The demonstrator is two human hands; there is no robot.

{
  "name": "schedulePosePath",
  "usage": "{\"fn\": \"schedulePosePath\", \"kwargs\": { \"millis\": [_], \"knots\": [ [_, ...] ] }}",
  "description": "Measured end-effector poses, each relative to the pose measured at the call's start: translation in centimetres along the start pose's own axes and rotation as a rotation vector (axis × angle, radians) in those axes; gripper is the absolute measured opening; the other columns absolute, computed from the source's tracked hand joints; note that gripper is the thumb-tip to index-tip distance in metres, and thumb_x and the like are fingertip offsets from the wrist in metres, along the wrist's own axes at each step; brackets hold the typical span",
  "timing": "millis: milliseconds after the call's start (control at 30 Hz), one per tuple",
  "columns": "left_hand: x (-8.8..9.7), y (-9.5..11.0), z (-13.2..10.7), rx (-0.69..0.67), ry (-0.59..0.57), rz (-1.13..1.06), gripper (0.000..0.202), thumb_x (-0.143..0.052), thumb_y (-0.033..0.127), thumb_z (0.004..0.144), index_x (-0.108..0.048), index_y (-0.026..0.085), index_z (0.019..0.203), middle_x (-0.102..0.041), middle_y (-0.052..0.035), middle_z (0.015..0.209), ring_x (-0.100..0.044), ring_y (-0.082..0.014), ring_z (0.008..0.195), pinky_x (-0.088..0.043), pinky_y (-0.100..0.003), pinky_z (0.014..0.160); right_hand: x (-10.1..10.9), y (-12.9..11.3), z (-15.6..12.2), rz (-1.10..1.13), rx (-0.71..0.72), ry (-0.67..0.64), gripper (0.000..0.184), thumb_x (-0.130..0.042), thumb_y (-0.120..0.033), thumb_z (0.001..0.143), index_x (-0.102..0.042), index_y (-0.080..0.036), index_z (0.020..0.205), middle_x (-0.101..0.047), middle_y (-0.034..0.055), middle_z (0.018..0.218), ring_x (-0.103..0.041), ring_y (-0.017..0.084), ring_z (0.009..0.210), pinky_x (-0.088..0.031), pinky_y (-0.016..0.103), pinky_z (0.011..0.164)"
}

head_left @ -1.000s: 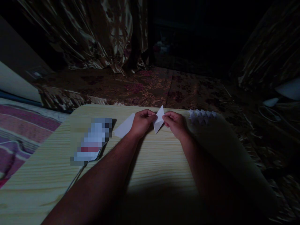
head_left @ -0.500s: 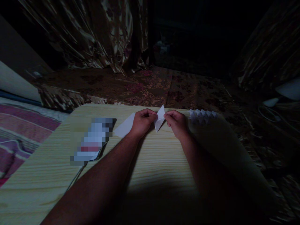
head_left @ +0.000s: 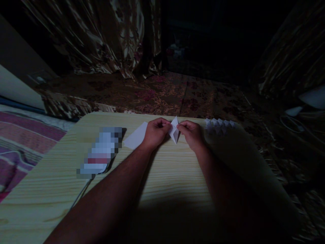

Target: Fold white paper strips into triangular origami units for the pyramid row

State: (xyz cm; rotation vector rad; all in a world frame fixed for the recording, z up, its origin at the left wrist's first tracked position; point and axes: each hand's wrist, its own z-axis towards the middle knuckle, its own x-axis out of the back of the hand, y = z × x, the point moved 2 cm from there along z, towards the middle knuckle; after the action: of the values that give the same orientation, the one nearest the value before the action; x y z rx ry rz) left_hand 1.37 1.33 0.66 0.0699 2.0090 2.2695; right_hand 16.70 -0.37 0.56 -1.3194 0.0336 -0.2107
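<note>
Between my two hands is a small piece of folded white paper (head_left: 174,130), pointed at its top and bottom, held just above the far part of the table. My left hand (head_left: 156,132) pinches its left side between thumb and fingers. On the right side, the thumb and fingertips of my right hand (head_left: 191,131) are closed on the paper too. A flat stack of white paper (head_left: 137,136) lies beside my left hand, partly hidden behind it. To the right of my right hand, several small folded paper pieces (head_left: 219,123) stand in rows.
A phone-like device (head_left: 105,149), blurred by pixels, lies on the left of the wooden table (head_left: 175,183), with a cable (head_left: 80,194) running toward me. A patterned cloth-covered ledge (head_left: 162,93) and curtains (head_left: 127,34) are behind. Striped bedding (head_left: 27,135) is at the left.
The folded paper has turned between my fingers, its lower point shifting right and its shape now a narrow diamond. Both hands stay in nearly the same place.
</note>
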Motion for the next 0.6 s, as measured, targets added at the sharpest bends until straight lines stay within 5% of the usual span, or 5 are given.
{"fn": "schedulePosePath", "kwargs": {
  "millis": [600],
  "knots": [
    [-0.29, 0.17, -0.52, -0.130, 0.046, 0.151, 0.017, -0.063, 0.033, 0.074, -0.059, 0.016, 0.072, -0.059, 0.0019, 0.053, -0.054, -0.0104, 0.042, -0.039, -0.019, 0.040, -0.09, 0.17, -0.08, 0.001, -0.016, -0.007, 0.017, -0.065, -0.033, 0.070, -0.064, -0.016, 0.068, -0.059, -0.0018, 0.059, -0.051, 0.010, 0.055, -0.040, 0.022, 0.052]
  ]
}}
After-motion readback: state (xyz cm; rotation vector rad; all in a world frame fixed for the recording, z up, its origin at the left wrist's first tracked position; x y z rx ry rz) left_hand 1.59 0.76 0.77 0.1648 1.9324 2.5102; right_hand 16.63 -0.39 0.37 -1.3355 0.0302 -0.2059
